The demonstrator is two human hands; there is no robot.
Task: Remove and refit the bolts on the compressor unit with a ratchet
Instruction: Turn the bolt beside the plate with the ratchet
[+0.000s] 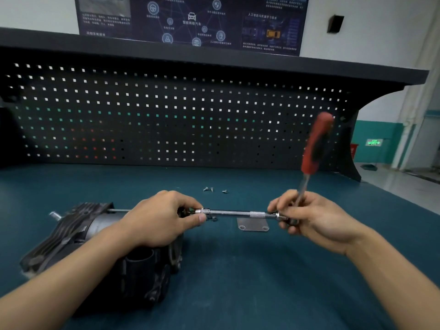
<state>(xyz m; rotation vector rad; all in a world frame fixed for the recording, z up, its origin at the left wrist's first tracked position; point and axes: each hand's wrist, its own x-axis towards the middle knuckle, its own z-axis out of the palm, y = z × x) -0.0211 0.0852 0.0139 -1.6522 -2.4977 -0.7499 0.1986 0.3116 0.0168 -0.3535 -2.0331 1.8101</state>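
**Ctrl:** Hands?

**Op:** I've got the left hand [164,217] w/ thumb & fingers pinching the socket end of the extension bar [235,213]. The compressor unit [95,234] lies on the desk [238,282] under that hand & forearm. The bar's tip is prob. on a bolt there, but the fingers hide it, so I can't confirm.

**Ctrl:** Right side?

**Op:** Right hand [309,217] has its fingers curled round the ratchet [316,144] near the head, at the bar's other end. The red handle sticks up above that hand, tilted & blurred.

**Ctrl:** Loose parts?

**Op:** A few small bolts [209,189] lie on the desk beyond both hands, approx. between them. A small metal plate [253,226] w/ two holes lies flat below the bar, nearer the right hand.
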